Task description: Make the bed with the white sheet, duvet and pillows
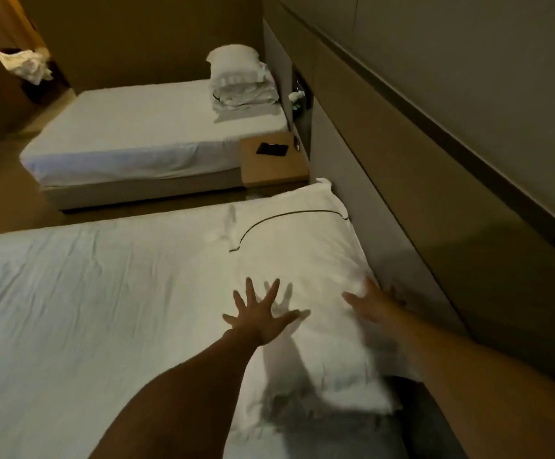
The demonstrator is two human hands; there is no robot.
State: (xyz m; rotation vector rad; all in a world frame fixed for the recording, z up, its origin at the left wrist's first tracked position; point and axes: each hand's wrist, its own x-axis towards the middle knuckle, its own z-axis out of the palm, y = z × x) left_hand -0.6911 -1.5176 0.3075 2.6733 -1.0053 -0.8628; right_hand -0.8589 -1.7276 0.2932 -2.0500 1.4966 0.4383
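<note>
Head view looks down both bare arms at a pillow [305,260] lying at the head end of the near bed [70,309], just beside the headboard [402,226]. Its long axis runs away from the person, along the headboard, so the near short end sits below the forearms and the far end points toward the nightstand [274,167].

Left hand [261,321] hovers over or just touches the pillow's inner long edge, where it meets the duvet [87,293]; its fingers are straight and fanned wide, and the shadow cast close ahead suggests the palm is very near the cloth. Right hand [373,301] is blurred, at the pillow's outer long edge next to the headboard; its fingers look extended and parted, holding nothing, though contact cannot be told. Both hands flank the pillow about midway along it, the right being closer to the wall side.

White and plump, the pillow carries a thin dark piping line curving across its far half. Its near end looks crumpled. A likely next move is pressing or smoothing it flat, or squaring it against the headboard.

A second bed [143,134] beyond holds stacked linen [241,84].
</note>
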